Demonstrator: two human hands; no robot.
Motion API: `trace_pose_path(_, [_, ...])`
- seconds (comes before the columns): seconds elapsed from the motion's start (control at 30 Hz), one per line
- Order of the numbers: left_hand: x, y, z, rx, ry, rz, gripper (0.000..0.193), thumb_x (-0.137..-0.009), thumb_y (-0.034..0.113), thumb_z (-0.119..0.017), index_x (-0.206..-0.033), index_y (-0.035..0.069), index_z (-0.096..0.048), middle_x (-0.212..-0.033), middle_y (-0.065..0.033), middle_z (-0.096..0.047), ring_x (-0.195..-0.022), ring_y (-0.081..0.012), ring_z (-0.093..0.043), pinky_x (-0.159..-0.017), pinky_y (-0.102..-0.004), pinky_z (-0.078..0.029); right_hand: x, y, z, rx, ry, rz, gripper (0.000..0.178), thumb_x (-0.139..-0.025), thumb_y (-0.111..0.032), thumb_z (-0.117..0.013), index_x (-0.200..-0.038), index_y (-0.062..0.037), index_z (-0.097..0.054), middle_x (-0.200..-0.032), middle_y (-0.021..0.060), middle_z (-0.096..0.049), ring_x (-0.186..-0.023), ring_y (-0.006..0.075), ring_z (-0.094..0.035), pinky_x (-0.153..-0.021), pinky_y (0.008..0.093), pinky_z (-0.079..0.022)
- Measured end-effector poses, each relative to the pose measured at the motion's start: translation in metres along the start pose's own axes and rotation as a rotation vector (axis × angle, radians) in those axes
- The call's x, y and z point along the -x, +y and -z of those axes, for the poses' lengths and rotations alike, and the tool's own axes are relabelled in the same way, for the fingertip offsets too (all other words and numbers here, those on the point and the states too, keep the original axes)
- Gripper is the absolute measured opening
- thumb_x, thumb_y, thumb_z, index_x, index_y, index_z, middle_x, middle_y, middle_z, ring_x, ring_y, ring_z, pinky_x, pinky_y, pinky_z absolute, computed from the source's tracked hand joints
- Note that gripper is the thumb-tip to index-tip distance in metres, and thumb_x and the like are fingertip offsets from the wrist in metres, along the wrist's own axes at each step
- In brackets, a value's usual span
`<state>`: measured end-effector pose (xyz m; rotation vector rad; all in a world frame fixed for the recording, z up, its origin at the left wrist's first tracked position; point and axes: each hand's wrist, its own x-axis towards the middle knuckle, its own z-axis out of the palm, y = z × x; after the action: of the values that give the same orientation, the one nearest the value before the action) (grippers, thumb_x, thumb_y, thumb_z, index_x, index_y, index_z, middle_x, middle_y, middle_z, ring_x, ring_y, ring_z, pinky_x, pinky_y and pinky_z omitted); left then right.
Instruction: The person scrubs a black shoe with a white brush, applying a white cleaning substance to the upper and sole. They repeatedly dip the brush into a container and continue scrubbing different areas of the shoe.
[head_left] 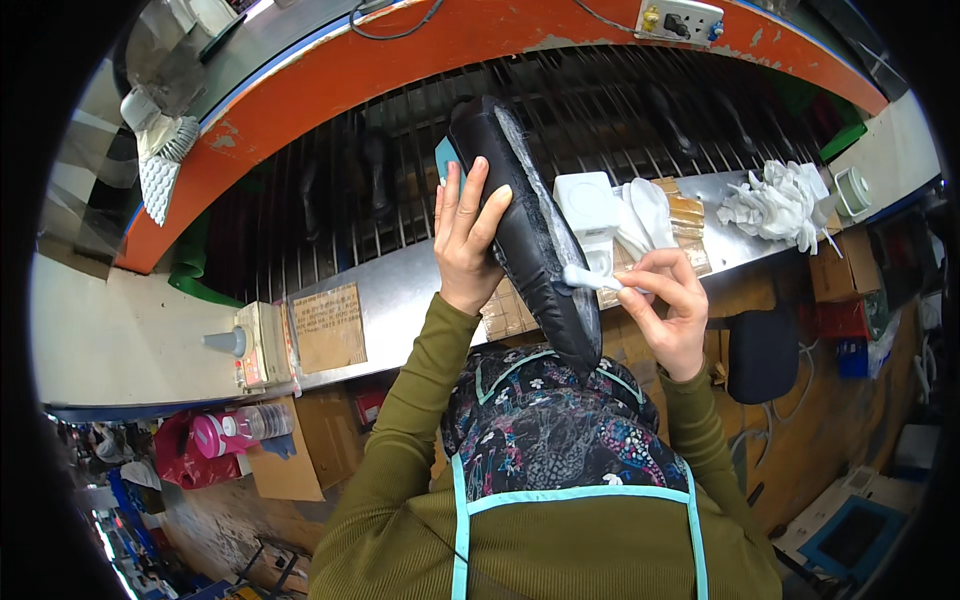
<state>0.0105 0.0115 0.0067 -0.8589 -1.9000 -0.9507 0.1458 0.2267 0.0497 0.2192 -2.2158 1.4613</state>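
A black shoe upper (522, 245) stands tilted over the bench edge, its far end upward and its pointed end toward my apron. A rough grey strip runs along its right-facing underside. My left hand (468, 240) supports it from the left, thumb and fingers spread against its side; a teal piece (446, 160) shows beside the fingertips. Pinched in my right hand (668, 308) is a small white applicator (590, 279), its rounded tip touching the grey strip near the lower end. Whether that tip is bristle or cloth I cannot make out.
Beyond the metal ledge (395, 275) run dark parallel rods (420, 130) carrying several black shoe-like pieces, under an orange beam (300, 95). A white container (585, 205), white pads (645, 215) and crumpled white material (775, 205) lie right of the shoe upper. Cardboard (330, 327) lies left.
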Motion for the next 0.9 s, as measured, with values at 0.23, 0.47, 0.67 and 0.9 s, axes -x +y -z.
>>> trace_pose_path(0.23, [-0.002, -0.002, -0.016, 0.069, -0.040, 0.056, 0.074, -0.066, 0.015, -0.084, -0.133, 0.019, -0.051, -0.148, -0.0121, -0.043, -0.137, -0.0385, -0.038, -0.111, -0.0524, -0.031, -0.014, 0.018, -0.010, -0.069, 0.123, -0.084, 0.014, -0.081, -0.005, -0.073, -0.095, -0.0034, -0.075, -0.091, 0.0055, -0.058, -0.080, 0.0118, -0.057, -0.071, 0.0225, -0.046])
trace_pose_path(0.47, [0.003, -0.004, -0.021, 0.075, -0.077, 0.161, 0.079, -0.066, 0.011, -0.084, -0.137, 0.017, -0.048, -0.149, -0.0111, -0.042, -0.137, -0.0377, -0.038, -0.112, -0.0509, -0.031, 0.014, -0.001, 0.006, -0.328, 0.003, -0.390, 0.014, -0.085, -0.003, -0.069, -0.098, 0.0030, -0.072, -0.092, 0.0035, -0.057, -0.083, 0.0090, -0.055, -0.071, 0.0213, -0.045])
trace_pose_path(0.67, [0.006, -0.006, -0.022, 0.046, -0.097, 0.177, 0.079, -0.065, 0.011, -0.084, -0.136, 0.019, -0.050, -0.149, -0.0094, -0.042, -0.138, -0.0374, -0.037, -0.112, -0.0521, -0.030, 0.018, -0.002, -0.001, -0.232, 0.047, -0.338, 0.016, -0.083, -0.005, -0.072, -0.098, -0.0002, -0.074, -0.091, 0.0055, -0.058, -0.083, 0.0118, -0.056, -0.072, 0.0235, -0.046])
trace_pose_path(0.9, [0.004, -0.007, -0.018, 0.010, -0.083, 0.132, 0.076, -0.064, 0.012, -0.084, -0.133, 0.022, -0.053, -0.149, -0.0083, -0.043, -0.138, -0.0380, -0.036, -0.111, -0.0539, -0.030, -0.006, 0.003, -0.010, -0.080, 0.073, -0.217, 0.015, -0.082, -0.006, -0.072, -0.097, -0.0025, -0.074, -0.091, 0.0059, -0.058, -0.080, 0.0118, -0.057, -0.067, 0.0228, -0.047])
